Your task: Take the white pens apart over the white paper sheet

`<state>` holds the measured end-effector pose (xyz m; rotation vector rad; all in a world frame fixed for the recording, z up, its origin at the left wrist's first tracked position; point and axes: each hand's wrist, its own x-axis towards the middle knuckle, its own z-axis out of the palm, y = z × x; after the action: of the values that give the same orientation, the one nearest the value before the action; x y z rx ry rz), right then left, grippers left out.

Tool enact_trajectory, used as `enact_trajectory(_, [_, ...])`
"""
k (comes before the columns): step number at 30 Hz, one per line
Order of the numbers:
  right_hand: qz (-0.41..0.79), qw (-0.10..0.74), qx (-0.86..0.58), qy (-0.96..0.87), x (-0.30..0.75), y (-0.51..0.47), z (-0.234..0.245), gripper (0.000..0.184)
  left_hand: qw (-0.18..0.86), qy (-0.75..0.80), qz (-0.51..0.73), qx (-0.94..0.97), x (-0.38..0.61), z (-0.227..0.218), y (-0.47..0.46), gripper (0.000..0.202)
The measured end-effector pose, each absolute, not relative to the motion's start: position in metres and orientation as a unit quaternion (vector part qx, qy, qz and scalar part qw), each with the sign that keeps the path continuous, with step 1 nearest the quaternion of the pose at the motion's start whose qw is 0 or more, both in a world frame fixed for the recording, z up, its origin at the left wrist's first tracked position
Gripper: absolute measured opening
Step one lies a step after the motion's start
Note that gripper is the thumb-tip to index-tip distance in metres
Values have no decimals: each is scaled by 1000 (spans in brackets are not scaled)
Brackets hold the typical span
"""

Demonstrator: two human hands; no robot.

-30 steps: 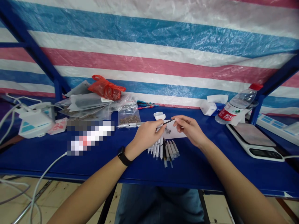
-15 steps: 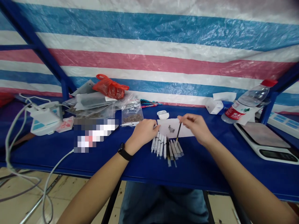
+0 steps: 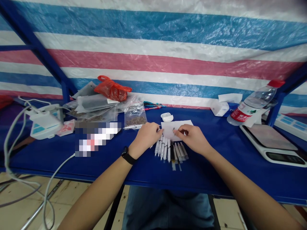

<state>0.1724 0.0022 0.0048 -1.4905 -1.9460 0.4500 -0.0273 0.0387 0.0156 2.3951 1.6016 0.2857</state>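
A sheet of white paper lies on the blue table. At its left edge rests my left hand, fingers curled together; what they grip, if anything, is hidden. My right hand is over the paper's right part, thumb and forefinger pinched close to a small dark bit. Just below the paper lies a row of slim white tubes. Beside them on the right are several grey-brown tubes with clear ends. A black stick lies between the two groups.
Behind the paper sits an open white earbud case. To the left are a bag of brown flakes, more plastic bags and a red bag. On the right stand a kitchen scale and a bottle.
My right hand has moved left and down onto the paper. The thin black stick it held upright is out of its fingers. The left hand stays at the paper's left edge.
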Motion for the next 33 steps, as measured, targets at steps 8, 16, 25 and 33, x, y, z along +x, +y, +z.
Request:
enact_trajectory(8, [156, 339, -592, -715, 181, 2, 9, 34, 159, 537, 86, 824, -29, 16, 36, 20])
enact_trajectory(16, [145, 365, -597, -700, 186, 3, 11, 35, 226, 553, 131, 791, -54, 27, 48, 28])
enact_trajectory(25, [132, 381, -593, -697, 189, 4, 9, 41, 87, 588, 75, 800, -71, 28, 53, 14])
enact_trajectory(33, [137, 378, -594, -697, 189, 4, 10, 39, 66, 597, 36, 798, -62, 29, 49, 21])
